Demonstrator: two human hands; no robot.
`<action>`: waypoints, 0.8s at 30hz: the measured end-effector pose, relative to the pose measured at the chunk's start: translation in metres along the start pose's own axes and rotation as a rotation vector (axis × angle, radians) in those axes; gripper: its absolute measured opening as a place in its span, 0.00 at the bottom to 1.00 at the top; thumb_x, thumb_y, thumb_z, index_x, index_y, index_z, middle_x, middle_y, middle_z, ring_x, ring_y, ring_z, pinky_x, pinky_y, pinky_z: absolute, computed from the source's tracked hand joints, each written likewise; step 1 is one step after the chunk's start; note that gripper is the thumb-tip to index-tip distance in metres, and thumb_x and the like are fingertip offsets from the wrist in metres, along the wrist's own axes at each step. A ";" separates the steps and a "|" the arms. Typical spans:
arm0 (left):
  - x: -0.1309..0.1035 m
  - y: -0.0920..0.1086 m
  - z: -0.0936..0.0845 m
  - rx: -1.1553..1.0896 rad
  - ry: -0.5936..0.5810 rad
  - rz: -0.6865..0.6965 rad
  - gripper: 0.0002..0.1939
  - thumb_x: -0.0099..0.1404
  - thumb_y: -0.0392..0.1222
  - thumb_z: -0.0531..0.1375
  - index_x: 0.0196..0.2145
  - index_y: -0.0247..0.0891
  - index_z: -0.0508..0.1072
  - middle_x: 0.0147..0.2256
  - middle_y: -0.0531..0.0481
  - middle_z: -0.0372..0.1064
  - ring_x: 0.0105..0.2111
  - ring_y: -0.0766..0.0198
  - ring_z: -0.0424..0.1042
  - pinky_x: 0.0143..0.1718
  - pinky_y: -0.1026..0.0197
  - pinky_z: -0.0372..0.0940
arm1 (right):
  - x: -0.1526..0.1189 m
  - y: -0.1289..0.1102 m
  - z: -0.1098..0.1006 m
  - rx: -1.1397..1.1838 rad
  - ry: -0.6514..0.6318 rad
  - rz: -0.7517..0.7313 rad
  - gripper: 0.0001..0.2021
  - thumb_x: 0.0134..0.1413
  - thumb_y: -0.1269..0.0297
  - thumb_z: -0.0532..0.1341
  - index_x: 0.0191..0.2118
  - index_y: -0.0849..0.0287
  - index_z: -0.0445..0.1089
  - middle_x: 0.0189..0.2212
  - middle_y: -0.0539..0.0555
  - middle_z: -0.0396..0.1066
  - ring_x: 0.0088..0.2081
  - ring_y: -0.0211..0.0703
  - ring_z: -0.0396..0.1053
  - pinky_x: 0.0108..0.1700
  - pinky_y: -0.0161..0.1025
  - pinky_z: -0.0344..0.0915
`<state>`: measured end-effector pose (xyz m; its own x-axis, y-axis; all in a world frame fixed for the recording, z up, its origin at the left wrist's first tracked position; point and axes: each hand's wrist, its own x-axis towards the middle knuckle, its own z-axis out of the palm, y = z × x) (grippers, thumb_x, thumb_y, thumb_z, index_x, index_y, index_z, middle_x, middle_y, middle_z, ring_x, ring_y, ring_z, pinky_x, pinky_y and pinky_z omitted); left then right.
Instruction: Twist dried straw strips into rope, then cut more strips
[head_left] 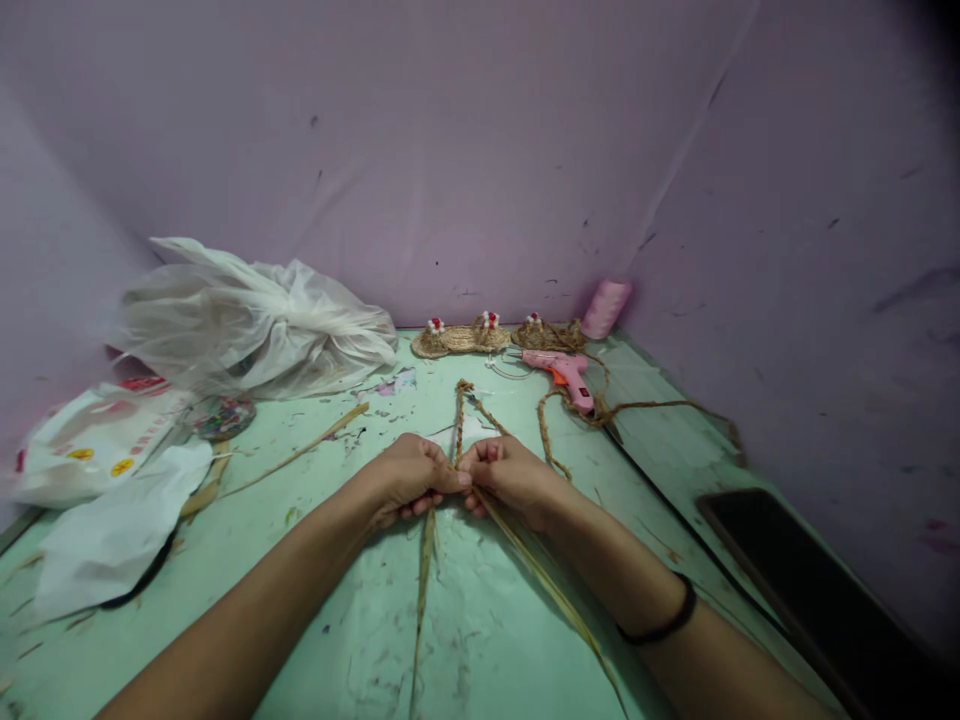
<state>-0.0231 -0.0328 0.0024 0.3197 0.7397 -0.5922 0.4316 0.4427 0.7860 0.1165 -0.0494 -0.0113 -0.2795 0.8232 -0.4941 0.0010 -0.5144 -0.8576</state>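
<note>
A brown braided cord [460,420] runs from the middle of the green table down to my two hands, which meet at its near end. My left hand [418,477] is closed, pinching the cord where it splits into loose strands. Beside it, touching fingertips, my right hand [510,478] also pinches the fibre. One loose strand [424,590] hangs below my left hand toward the table's front. A longer, wider pale strand [551,580] trails from under my right hand toward the lower right. The exact pinch point is partly hidden by the fingers.
A white plastic bag [262,325] lies back left, with a printed bag [105,440] nearer. Woven pieces with red-and-white beads [465,340] stand along the wall beside a pink thread spool [606,308]. A pink glue gun [562,372] and dark phone-like slab [795,580] are right.
</note>
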 end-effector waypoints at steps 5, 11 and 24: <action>0.001 0.000 -0.008 -0.130 -0.128 0.043 0.08 0.42 0.39 0.60 0.18 0.33 0.64 0.13 0.56 0.60 0.09 0.76 0.53 0.08 0.71 0.45 | -0.001 0.000 -0.001 0.042 0.008 0.000 0.08 0.43 0.76 0.53 0.18 0.62 0.59 0.11 0.46 0.61 0.13 0.30 0.58 0.17 0.30 0.59; 0.005 -0.003 -0.007 -0.094 -0.054 0.043 0.07 0.42 0.38 0.59 0.16 0.33 0.64 0.12 0.56 0.58 0.08 0.76 0.51 0.08 0.71 0.42 | -0.003 -0.002 0.000 0.071 -0.009 0.005 0.06 0.42 0.76 0.53 0.19 0.63 0.60 0.12 0.47 0.63 0.14 0.31 0.61 0.18 0.30 0.60; -0.001 0.006 0.006 0.069 0.139 0.187 0.06 0.39 0.29 0.54 0.10 0.33 0.62 0.08 0.58 0.53 0.11 0.76 0.49 0.15 0.69 0.45 | -0.003 -0.002 0.000 0.136 -0.038 0.022 0.05 0.36 0.77 0.53 0.17 0.63 0.60 0.13 0.50 0.66 0.15 0.32 0.63 0.19 0.30 0.60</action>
<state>-0.0157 -0.0338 0.0068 0.2826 0.8701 -0.4038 0.4341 0.2594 0.8627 0.1167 -0.0504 -0.0080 -0.3170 0.8031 -0.5044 -0.1220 -0.5620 -0.8181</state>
